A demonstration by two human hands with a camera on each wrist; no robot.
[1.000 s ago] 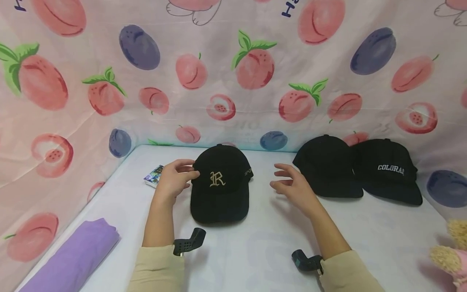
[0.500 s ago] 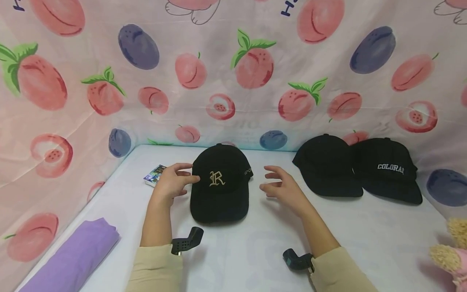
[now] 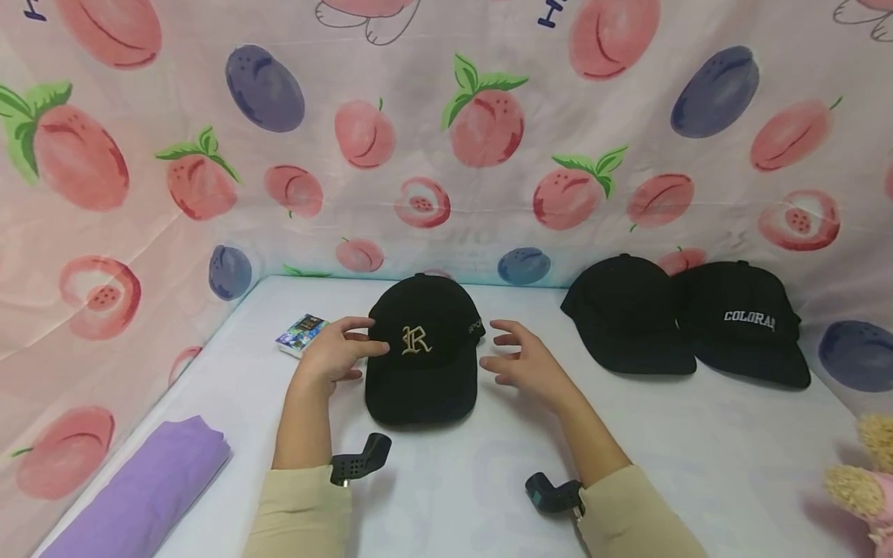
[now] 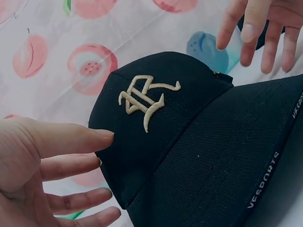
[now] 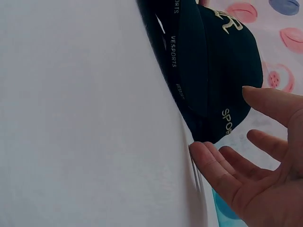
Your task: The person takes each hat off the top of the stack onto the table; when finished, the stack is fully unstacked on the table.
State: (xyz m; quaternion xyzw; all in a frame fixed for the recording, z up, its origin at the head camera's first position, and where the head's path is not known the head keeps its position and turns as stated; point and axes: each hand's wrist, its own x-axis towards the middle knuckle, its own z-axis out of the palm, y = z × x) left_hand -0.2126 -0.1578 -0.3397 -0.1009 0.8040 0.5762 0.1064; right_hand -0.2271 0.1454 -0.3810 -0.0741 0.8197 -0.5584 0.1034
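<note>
A black baseball cap with a gold embroidered R stands on the white table, its brim toward me. At its left side is my left hand, fingers spread and fairly straight; in the left wrist view the thumb lies at the edge of the crown, and I cannot tell whether it touches. My right hand hovers just off the cap's right side, loosely bent and holding nothing. The right wrist view shows that hand's fingers near the cap's lower side, where SPOR lettering shows.
Two more black caps, a plain one and one lettered COLORA, sit side by side at the back right. A small colourful packet lies behind my left hand. A purple folded cloth-like bundle is front left, a plush toy front right.
My right hand has moved left, from near the plain cap to beside the cap with the R. The left hand has shifted only slightly; the cap has stayed in place.
</note>
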